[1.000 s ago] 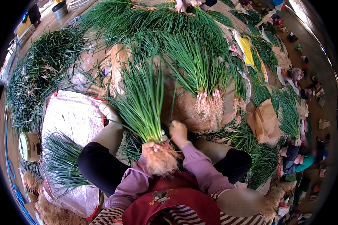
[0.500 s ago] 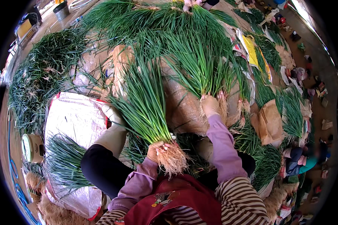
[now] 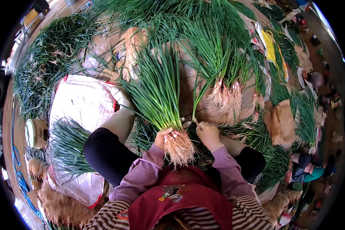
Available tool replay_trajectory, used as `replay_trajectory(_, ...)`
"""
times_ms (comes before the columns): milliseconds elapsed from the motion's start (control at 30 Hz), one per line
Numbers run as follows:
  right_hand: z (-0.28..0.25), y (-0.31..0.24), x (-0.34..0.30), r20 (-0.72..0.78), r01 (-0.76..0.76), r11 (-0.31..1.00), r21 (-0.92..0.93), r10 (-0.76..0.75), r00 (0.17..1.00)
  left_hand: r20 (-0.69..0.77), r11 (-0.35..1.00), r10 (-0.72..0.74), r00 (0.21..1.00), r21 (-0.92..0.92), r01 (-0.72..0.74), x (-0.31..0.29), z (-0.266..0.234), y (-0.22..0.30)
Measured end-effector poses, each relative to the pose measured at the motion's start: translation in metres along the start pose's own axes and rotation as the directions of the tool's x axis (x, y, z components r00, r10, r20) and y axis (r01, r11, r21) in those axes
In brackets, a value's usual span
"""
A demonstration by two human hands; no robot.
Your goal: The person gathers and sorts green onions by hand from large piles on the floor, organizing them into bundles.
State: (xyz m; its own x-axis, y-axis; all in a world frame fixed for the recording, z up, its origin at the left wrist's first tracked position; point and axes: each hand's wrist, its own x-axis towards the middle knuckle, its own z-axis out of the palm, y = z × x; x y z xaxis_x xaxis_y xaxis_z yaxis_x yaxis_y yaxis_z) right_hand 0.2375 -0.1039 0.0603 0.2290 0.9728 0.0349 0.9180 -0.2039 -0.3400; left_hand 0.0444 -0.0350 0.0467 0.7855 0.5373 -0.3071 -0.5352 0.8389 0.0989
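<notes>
The left hand [image 3: 163, 138] grips a scallion bunch [image 3: 161, 96] near its roots; the right hand [image 3: 208, 135] pinches a slim stalk [image 3: 195, 109]. Looks like bunching; adding it calls for matching root ends.

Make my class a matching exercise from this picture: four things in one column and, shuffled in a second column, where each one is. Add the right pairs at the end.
Things
1. Large green bundle
2. Thin green stalk
3. Round tub
4. Yellow sheet

Places
A. On the picture's left, beside the white sack
B. At the fingertips of the person's right grip
C. In the upper right of the picture
D. Clasped near its pale roots by the person's left grip

Right pairs: 1-D, 2-B, 3-A, 4-C
</notes>
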Motion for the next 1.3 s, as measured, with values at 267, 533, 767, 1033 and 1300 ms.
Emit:
replay_trajectory(267, 0.000, 0.049, 0.040, 0.297, 0.087, 0.986, -0.141, -0.042, 0.954, 0.175, 0.988, -0.054, 0.983, -0.135, 0.078, 0.003, -0.054, 0.010)
replay_trajectory(533, -0.048, 0.067, 0.166, -0.217, -0.339, 0.934, 0.114, 0.356, 0.909, 0.035, 1.000, 0.004, 0.999, -0.028, -0.003, 0.004, -0.018, 0.003)
replay_trajectory(767, -0.025, -0.027, 0.010, 0.099, 0.169, 0.904, 0.394, -0.224, 0.970, 0.063, 0.995, -0.001, 0.998, -0.096, 0.007, 0.011, -0.042, 0.000)
replay_trajectory(1033, 0.003, -0.033, 0.051, 0.284, -0.313, 0.696, 0.646, 0.162, 0.945, -0.118, 0.999, -0.035, 0.992, 0.001, 0.035, 0.007, -0.044, -0.002)
replay_trajectory(1300, 0.050, 0.010, 0.025, 0.202, -0.180, 0.956, 0.233, 0.134, 0.970, 0.067, 0.996, -0.039, 0.997, -0.075, 0.044, 0.001, -0.017, 0.003)
